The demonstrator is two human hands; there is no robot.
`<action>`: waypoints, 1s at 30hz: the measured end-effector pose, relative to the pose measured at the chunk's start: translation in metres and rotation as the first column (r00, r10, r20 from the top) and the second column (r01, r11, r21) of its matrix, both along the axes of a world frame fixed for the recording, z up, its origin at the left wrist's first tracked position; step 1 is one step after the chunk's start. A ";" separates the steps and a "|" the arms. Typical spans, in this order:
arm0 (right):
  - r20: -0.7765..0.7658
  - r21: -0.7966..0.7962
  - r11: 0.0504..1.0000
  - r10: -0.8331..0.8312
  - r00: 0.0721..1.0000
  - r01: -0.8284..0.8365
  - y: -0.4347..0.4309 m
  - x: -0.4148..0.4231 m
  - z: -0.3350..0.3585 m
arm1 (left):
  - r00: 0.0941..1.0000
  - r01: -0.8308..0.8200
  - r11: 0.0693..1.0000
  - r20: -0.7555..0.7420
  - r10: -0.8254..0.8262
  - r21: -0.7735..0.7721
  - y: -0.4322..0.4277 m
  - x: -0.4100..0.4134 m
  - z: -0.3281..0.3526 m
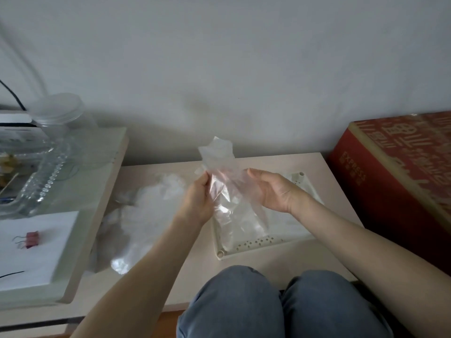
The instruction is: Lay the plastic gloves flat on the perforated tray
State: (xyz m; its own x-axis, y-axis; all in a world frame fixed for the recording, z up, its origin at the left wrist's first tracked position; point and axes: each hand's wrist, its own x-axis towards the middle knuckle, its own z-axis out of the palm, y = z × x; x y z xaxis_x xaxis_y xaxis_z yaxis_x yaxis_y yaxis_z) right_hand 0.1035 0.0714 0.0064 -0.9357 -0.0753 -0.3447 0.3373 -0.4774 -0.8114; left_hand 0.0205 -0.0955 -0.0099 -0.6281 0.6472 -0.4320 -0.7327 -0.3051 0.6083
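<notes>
A clear plastic glove (220,164) is held upright above the left part of the white perforated tray (258,243). My left hand (197,201) pinches the glove's left edge between thumb and fingers. My right hand (275,189) sits palm up against the glove's right side, its fingers behind the film and mostly hidden. Another clear glove (244,223) lies on the tray under my hands. A heap of loose plastic gloves (144,211) lies on the low table to the left of the tray.
A red cardboard box (400,176) stands right of the low table (280,264). On the higher table at left are a glass dish (41,176), a clear jar (63,118) and a pink binder clip (30,239). My knees (268,303) are at the table's front edge.
</notes>
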 end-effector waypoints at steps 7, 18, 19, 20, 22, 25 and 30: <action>-0.021 0.071 0.992 -0.107 0.994 0.108 0.033 0.014 0.000 | 0.996 -0.082 0.995 0.042 0.080 0.055 -0.003 -0.008 -0.018; 0.132 0.472 0.858 0.157 0.979 -0.201 0.074 0.019 0.017 | 0.851 0.388 0.890 -0.278 -0.446 -0.241 0.019 -0.018 0.002; 0.158 0.510 0.830 0.167 0.973 -0.225 0.077 0.018 0.016 | 0.810 0.383 0.864 -0.332 -0.484 -0.327 0.025 -0.014 0.001; 0.186 0.543 0.802 0.174 0.967 -0.249 0.080 0.018 0.015 | 0.773 0.364 0.835 -0.367 -0.518 -0.412 0.030 -0.010 -0.004; 0.233 0.581 0.763 0.177 0.956 -0.283 0.087 0.019 0.011 | 0.726 0.316 0.775 -0.387 -0.569 -0.547 0.035 -0.003 -0.014; 0.271 0.609 0.740 0.143 0.952 -0.284 0.098 0.025 0.000 | 0.709 0.191 0.713 -0.408 -0.575 -0.674 0.036 0.004 -0.028; 0.323 0.723 0.615 0.104 0.941 -0.315 0.103 0.033 -0.018 | 0.554 -0.077 0.579 -0.518 -0.651 -0.812 0.042 0.007 -0.043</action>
State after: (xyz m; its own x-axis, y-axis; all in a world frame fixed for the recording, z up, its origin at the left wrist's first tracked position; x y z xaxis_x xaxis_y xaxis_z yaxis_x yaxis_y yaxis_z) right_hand 0.1369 0.1748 -0.0113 -0.8140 0.1262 -0.5669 0.5682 0.3755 -0.7322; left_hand 0.0272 -0.0532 -0.0524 -0.7563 0.5723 -0.3168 0.1214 0.5988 0.7917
